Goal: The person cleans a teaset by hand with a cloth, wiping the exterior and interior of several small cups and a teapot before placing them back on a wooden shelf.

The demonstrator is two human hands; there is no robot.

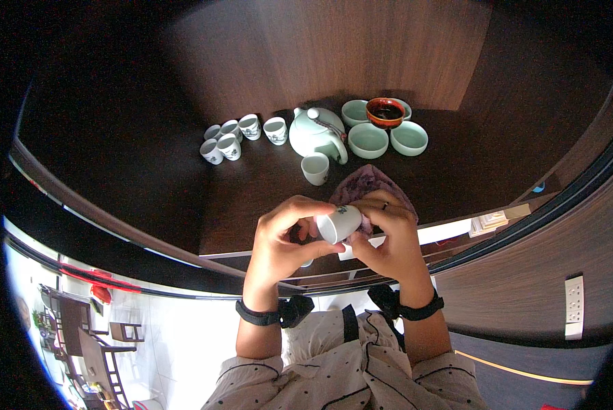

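My left hand (280, 236) pinches the rim side of a small white porcelain teacup (339, 225) between thumb and fingers. The cup lies tilted on its side, its mouth towards the lower left, and a dark printed motif shows on its wall. At its base end, my right hand (396, 233) grips the same cup, with a purple cloth (370, 179) bunched in and behind that hand. Just beyond my hands, another white teacup (315, 169) stands upright on the dark wooden shelf (255, 189). Behind that cup sits a pale celadon teapot (314, 133) with a lid and a curved handle.
Several printed white teacups (229, 147) stand left of the teapot. To its right are several celadon bowls (368, 141), with a reddish-brown glazed bowl (385, 113) on top. Wooden panels (337, 56) close off the back. A power strip (574, 307) is at lower right.
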